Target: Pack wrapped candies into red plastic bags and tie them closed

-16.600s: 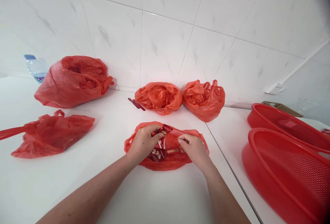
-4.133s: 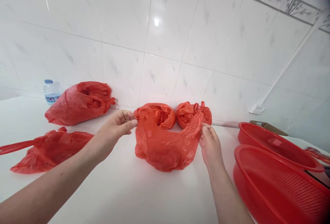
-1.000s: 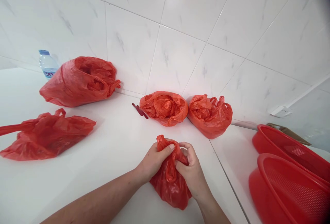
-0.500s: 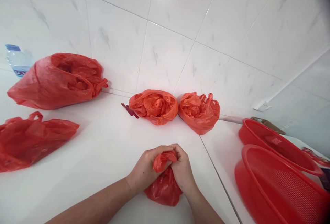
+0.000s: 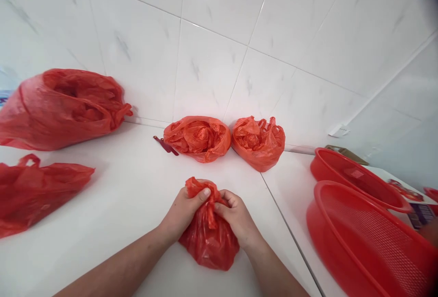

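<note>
Head view: I've got left hand point(image 5: 182, 212) and right hand point(image 5: 238, 217) both clamped on the gathered neck of a red bag point(image 5: 212, 247), centred low over the white table point(image 5: 143, 187); can't tell if its base touches. Two rounder bags point(image 5: 198, 141) sit behind, near the tiled wall point(image 5: 212, 59).

Head-worn view, facing forward and down over white table point(image 5: 133, 187); tiled wall point(image 5: 212, 59) beyond, held bag point(image 5: 212, 247) near.
</note>
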Demonstrator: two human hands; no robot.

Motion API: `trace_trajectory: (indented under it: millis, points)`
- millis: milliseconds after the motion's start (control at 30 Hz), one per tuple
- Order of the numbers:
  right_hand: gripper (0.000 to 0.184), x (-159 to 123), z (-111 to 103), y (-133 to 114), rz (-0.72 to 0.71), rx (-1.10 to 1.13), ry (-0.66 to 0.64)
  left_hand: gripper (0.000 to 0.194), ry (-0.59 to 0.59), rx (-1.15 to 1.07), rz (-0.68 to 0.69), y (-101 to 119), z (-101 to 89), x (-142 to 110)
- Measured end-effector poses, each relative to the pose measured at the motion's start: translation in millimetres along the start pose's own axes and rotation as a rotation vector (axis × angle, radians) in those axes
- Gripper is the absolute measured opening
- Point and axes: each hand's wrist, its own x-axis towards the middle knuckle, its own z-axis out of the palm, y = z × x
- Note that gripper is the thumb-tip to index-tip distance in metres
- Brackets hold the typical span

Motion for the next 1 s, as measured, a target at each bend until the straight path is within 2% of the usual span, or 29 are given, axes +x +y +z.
trace_trajectory:
  millis: [100,200,367,433,533,633,700,733,833,900,933,1000]
  points:
    - [0.023,2.3,-2.3,-3.4,0.059,0.121,0.071,0.036,-0.091,-0.068,0.040,4.0,1.0,0.8]
    - [0.028,2.7,-7.2,-10.8,0.038,0.226,0.083,0.043,-0.078,-0.034,0.071,8.2,1.0,1.4]
    - [0.031,2.5,-25.4,-17.6,-0.060,0.311,0.058,0.034,0.015,-0.041,0.039,11.9,-6.7,6.0]
    - [0.032,4.0,-36.1,-18.2,-0.130,0.309,0.120,0.028,0.086,-0.092,0.020,13.9,-11.2,8.9]
    - [0.020,6.4,-52.7,-21.9,-0.236,0.304,0.228,0.016,0.227,-0.101,0.072,20.8,-16.9,11.8]
    - [0.016,6.9,-63.7,-30.9,-0.305,0.288,0.279,0.017,0.293,-0.068,0.143,30.0,-19.7,11.4]
    - [0.025,6.0,-65.6,-37.4,-0.362,0.206,0.328,0.018,0.295,-0.062,0.155,33.6,-20.4,10.5]
    - [0.031,5.1,-64.7,-40.0,-0.404,0.130,0.401,0.017,0.295,-0.063,0.150,34.1,-20.6,10.2]
    - [0.036,-1.0,-56.3,-42.9,-0.599,-0.188,0.782,0.015,0.296,-0.072,0.125,30.5,-20.7,11.3]
    - [0.033,-7.8,-47.4,-41.5,-0.780,-0.400,0.951,0.015,0.290,-0.085,0.133,26.4,-20.5,12.8]
    - [0.030,-11.6,-42.5,-40.2,-0.875,-0.499,0.960,0.015,0.284,-0.086,0.139,24.6,-20.3,13.4]
    - [0.025,-18.0,-33.5,-37.4,-1.023,-0.698,0.862,0.012,0.270,-0.069,0.143,21.8,-20.1,13.3]
